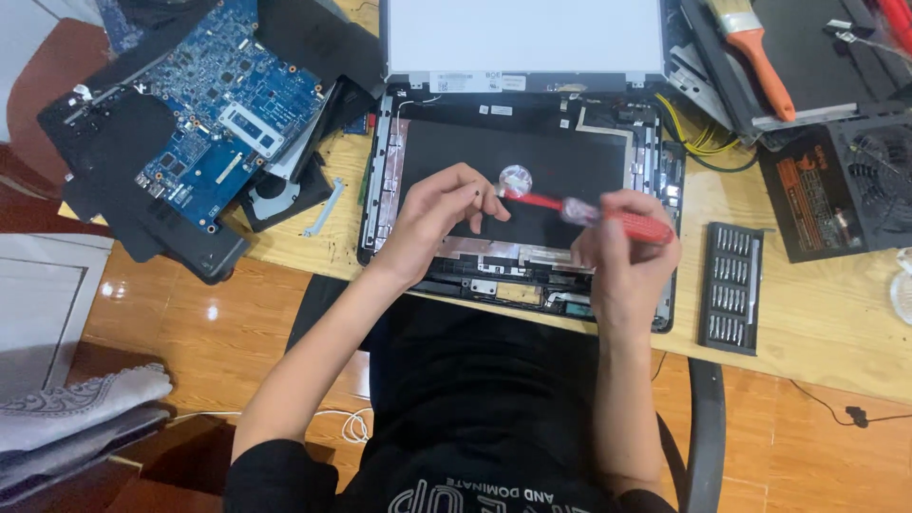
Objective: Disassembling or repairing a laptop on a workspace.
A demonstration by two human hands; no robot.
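Note:
An opened black laptop chassis [427, 142] lies on the wooden table in front of me, its white screen panel [522, 38] folded back. My right hand [622, 252] grips a red-handled screwdriver [608, 217] whose tip points left toward a small round white part [516, 177] on the chassis. My left hand [437, 214] rests on the black panel, fingertips pinching at the screwdriver's tip beside that white part.
A blue motherboard [223, 104] lies on black covers at the left, with a fan [285, 195] beside it. A screwdriver bit set [731, 285] sits right of the laptop. A power supply [845, 185], an orange-handled brush [755, 47] and yellow wires [703, 138] are at the right.

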